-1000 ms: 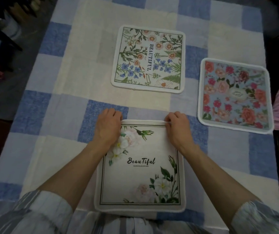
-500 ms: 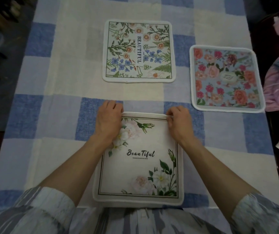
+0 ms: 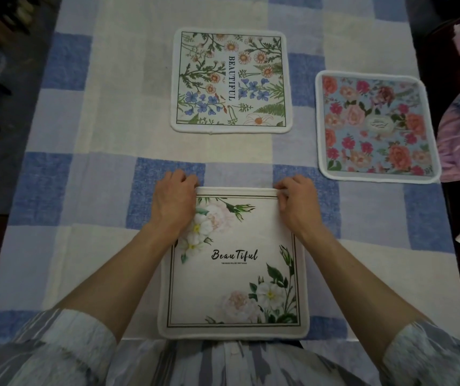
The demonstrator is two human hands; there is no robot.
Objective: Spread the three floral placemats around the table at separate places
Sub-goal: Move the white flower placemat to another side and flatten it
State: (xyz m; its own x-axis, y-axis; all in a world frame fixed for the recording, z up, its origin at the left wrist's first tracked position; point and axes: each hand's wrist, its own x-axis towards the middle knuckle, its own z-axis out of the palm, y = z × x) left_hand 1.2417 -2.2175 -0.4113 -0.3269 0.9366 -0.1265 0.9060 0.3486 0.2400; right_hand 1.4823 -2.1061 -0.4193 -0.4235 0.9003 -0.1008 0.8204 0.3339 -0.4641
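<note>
Nothing moved | near placemat far edge pinched by both hands' fingers

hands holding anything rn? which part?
Both hands, left and right, grip the white "BeauTiful" placemat at its far edge, one at each far corner; the mat lies flat on the checked tablecloth.

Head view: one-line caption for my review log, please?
Both hands, left hand and right hand, hold the white placemat by its far edge; two other floral placemats lie apart on the checked tablecloth.
</note>
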